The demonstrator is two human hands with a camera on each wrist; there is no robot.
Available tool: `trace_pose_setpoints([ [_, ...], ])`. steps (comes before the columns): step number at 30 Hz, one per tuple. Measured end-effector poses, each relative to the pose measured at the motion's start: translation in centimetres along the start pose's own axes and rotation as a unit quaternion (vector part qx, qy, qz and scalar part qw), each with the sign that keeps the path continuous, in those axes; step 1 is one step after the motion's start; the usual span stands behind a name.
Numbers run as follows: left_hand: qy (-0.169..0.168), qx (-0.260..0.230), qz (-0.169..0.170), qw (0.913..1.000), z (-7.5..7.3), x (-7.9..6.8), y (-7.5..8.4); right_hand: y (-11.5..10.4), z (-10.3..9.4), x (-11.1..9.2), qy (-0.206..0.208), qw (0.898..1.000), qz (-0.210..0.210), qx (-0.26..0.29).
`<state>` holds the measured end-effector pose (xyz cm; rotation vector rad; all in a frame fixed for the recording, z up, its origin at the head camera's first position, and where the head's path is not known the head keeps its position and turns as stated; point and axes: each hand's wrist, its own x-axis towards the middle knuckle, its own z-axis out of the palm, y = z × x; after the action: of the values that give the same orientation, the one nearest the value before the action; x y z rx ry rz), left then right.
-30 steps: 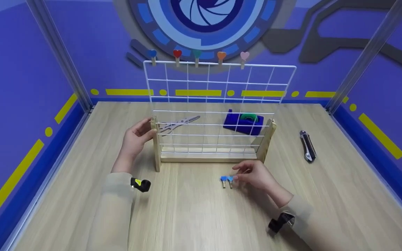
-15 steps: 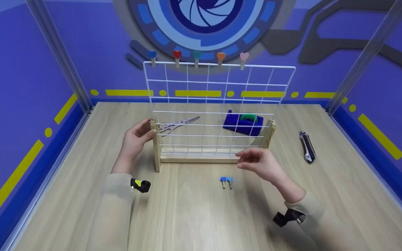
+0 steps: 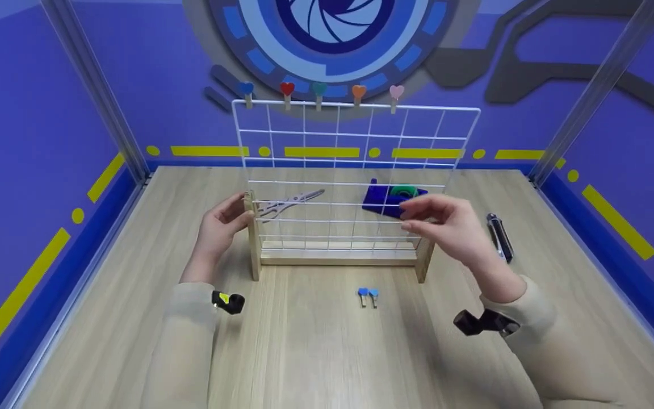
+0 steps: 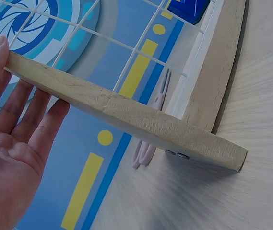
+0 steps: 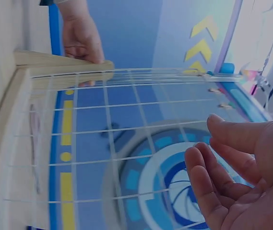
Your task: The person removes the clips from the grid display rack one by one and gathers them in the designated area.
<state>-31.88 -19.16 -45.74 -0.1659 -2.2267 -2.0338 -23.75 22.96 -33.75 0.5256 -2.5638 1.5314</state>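
A white wire grid (image 3: 337, 134) stands upright in a wooden stand (image 3: 338, 261). My left hand (image 3: 217, 230) grips the stand's left wooden post (image 4: 102, 103), thumb on one side and fingers on the other. My right hand (image 3: 452, 227) is raised before the grid's right side, its fingers loosely bent. In the right wrist view no object shows between its thumb and fingers (image 5: 206, 184). Several heart-topped clothespins sit along the grid's top wire, among them a red clothespin (image 3: 288, 89) and a pink clothespin (image 3: 397, 92). Two blue heart clothespins (image 3: 368, 294) lie on the table in front of the stand.
Behind the grid lie scissors (image 3: 298, 199) and a blue tape dispenser (image 3: 381, 199), partly covered by my right hand. A black utility knife (image 3: 501, 237) lies at the right. Blue-purple walls enclose the wooden table (image 3: 304, 352) at the back and sides.
My right hand has risen from beside the two blue clothespins, moving up and to the right to the grid's right side. The left hand stays on the post.
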Motion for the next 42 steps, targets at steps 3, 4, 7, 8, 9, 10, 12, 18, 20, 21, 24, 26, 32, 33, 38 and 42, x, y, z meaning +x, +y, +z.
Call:
trace_pose_setpoints([
  [3, -0.003, -0.002, 0.002, 1.0000, -0.1, 0.0, 0.1, -1.7, -1.0, 0.7, 0.028, 0.999, -0.019, -0.012],
  [4, -0.003, -0.002, 0.001, 1.0000, -0.1, 0.0, 0.1, -2.2, -1.3, 1.0, 0.038, 0.999, -0.028, -0.008],
  [7, -0.005, 0.004, -0.001, 1.0000, -0.2, 0.1, 0.0, -3.8, -2.1, 2.0, 0.062, 0.996, -0.063, 0.016],
  [8, -0.006, 0.006, -0.001, 1.0000, -0.2, 0.1, 0.0, -4.3, -2.4, 2.4, 0.068, 0.994, -0.076, 0.025],
  [9, -0.006, 0.007, -0.002, 1.0000, -0.2, 0.1, 0.0, -4.8, -2.6, 2.9, 0.073, 0.993, -0.087, 0.034],
  [10, -0.006, 0.004, -0.003, 1.0000, -0.2, 0.1, 0.0, -5.4, -2.9, 3.3, 0.078, 0.992, -0.097, 0.037],
  [12, -0.010, 0.008, -0.005, 0.9999, -0.2, 0.1, 0.0, -6.4, -3.5, 4.1, 0.089, 0.989, -0.115, 0.034],
  [18, -0.013, 0.007, -0.010, 0.9998, -0.2, 0.1, 0.0, -8.5, -4.8, 6.7, 0.113, 0.980, -0.165, 0.020],
  [20, -0.013, 0.005, -0.008, 0.9999, -0.2, 0.1, 0.0, -8.9, -5.1, 7.6, 0.114, 0.977, -0.181, 0.018],
  [21, -0.013, 0.004, -0.007, 0.9999, -0.2, 0.1, 0.1, -9.0, -5.3, 8.0, 0.113, 0.976, -0.188, 0.015],
  [24, -0.013, 0.001, -0.005, 0.9999, -0.2, 0.2, 0.0, -9.3, -5.7, 9.4, 0.106, 0.974, -0.199, 0.001],
  [26, -0.012, 0.001, -0.006, 0.9999, -0.2, 0.1, 0.0, -9.4, -6.0, 10.2, 0.095, 0.976, -0.198, -0.004],
  [32, -0.009, 0.001, -0.004, 0.9999, -0.1, 0.1, -0.1, -9.7, -6.8, 12.3, 0.044, 0.983, -0.176, -0.025],
  [33, -0.008, 0.000, -0.004, 1.0000, -0.1, 0.1, -0.1, -9.7, -6.9, 12.5, 0.037, 0.984, -0.173, -0.031],
  [38, 0.000, -0.006, -0.008, 0.9999, 0.0, 0.1, -0.2, -9.7, -7.0, 13.1, 0.020, 0.989, -0.132, -0.058],
  [42, 0.003, -0.010, -0.009, 0.9999, 0.0, 0.1, -0.1, -9.7, -6.7, 13.2, 0.014, 0.992, -0.097, -0.079],
])
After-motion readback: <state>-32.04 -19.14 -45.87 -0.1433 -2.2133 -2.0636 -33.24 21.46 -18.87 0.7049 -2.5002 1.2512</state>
